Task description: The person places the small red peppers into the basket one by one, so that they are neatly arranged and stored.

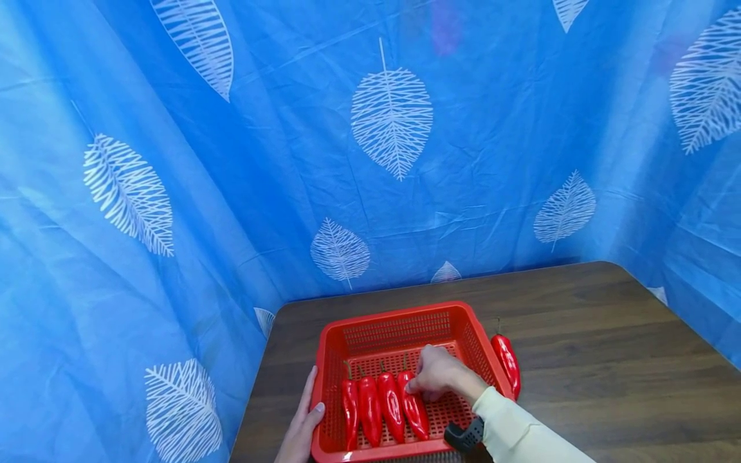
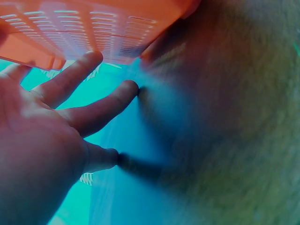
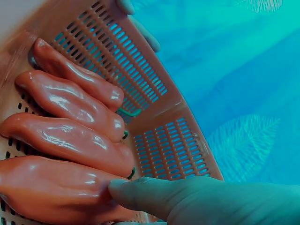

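Note:
A red plastic basket [image 1: 399,314] with slotted walls stands on the table. Several glossy red peppers with green stems lie side by side in it, among them a pepper [image 1: 390,406] in the middle of the row. My right hand [image 1: 437,373] reaches inside and pinches the row's rightmost pepper [image 1: 413,411] near its stem end; the thumb [image 3: 140,192] lies on its side in the right wrist view. My left hand [image 1: 301,427] rests against the basket's left side with the thumb at the rim. Its fingers [image 2: 101,110] are straight and spread.
Another red pepper [image 1: 507,363] lies on the dark wooden table [image 1: 608,360], just outside the basket's right wall. A blue curtain [image 1: 278,161] with white leaf prints hangs behind and beside the table. A black band [image 1: 465,435] circles the right wrist.

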Demonstrator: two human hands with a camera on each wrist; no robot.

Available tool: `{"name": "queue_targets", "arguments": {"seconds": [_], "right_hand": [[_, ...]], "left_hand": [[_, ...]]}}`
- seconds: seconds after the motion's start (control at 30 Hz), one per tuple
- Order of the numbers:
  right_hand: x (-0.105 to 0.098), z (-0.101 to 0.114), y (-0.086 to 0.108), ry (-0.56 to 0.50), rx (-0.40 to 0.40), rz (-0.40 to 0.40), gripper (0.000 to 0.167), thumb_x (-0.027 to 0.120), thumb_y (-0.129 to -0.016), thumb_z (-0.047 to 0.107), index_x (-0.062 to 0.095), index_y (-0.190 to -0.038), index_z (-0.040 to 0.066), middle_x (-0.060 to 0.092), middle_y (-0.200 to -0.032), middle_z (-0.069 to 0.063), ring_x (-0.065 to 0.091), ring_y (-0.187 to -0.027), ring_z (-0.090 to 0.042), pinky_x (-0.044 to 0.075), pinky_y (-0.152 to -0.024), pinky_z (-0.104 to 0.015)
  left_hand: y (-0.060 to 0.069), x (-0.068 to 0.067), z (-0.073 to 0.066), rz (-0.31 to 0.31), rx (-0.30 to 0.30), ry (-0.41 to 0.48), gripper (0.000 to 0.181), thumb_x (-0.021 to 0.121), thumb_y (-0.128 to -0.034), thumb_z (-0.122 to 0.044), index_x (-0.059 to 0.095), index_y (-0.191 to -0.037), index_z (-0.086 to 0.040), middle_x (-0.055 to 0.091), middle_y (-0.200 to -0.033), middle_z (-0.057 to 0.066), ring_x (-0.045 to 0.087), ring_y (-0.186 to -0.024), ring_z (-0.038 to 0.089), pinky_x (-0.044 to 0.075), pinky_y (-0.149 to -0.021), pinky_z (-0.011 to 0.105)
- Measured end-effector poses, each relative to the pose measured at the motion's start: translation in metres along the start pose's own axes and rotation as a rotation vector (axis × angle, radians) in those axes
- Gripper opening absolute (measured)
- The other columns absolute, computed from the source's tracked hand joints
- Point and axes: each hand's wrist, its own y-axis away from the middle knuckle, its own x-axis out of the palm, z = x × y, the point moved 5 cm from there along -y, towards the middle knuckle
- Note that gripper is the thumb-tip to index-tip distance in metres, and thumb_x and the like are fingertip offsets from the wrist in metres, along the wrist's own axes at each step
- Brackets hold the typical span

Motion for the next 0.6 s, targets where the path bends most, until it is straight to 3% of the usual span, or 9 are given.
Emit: {"name": "queue_targets", "arguments": {"seconds": [0.3,0.6], "right_hand": [[-0.004,0.001,0.000,0.027,-0.041,-0.025,0.025,0.088,-0.092,0.020,0.077,-0.072,0.010,0.073,-0.066,-0.009,0.072,-0.061,-0.021,0.065,-0.058,-0.035],[-0.019,0.003,0.006,-0.067,-0.056,-0.011,0.019,0.089,-0.092,0.023,0.082,-0.083,0.007,0.077,-0.075,-0.009,0.077,-0.068,-0.025,0.068,-0.067,-0.039]], "left_hand": [[0.001,0.000,0.000,0.000,0.018,0.008,0.080,0.039,-0.1194,-0.031,-0.020,-0.174,-0.031,-0.012,-0.179,0.034,0.029,-0.159,0.052,0.051,-0.117,0.056],[0.000,0.002,-0.001,0.008,0.024,0.028,0.080,0.038,-0.1194,-0.030,-0.020,-0.174,-0.031,-0.013,-0.179,0.033,0.026,-0.160,0.052,0.050,-0.118,0.058]]}}
